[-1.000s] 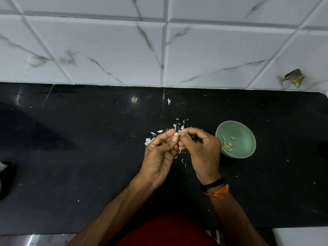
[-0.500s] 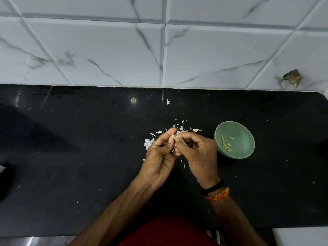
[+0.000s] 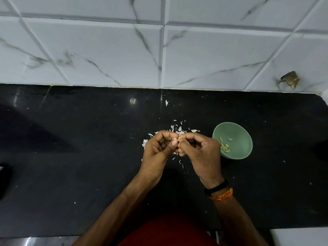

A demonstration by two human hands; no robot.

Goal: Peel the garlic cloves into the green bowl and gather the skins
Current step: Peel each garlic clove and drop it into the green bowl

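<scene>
My left hand [image 3: 158, 150] and my right hand [image 3: 200, 151] meet above the black counter, fingertips together. Between them they pinch a small pale garlic clove [image 3: 176, 139], mostly hidden by thumbs and fingers. White garlic skins [image 3: 177, 129] lie scattered on the counter just beyond and under my hands. The green bowl [image 3: 237, 134] stands to the right of my right hand and holds several peeled cloves [image 3: 224, 146].
The black counter [image 3: 79, 157] runs the full width and ends at a white marble-tiled wall [image 3: 159, 50] behind. A stray skin [image 3: 166, 102] lies near the wall. A dark shape [image 3: 4, 178] sits at the left edge.
My hands have stayed in place, working the clove; the fingers of both hands have curled in more around it. The bowl has not moved.
</scene>
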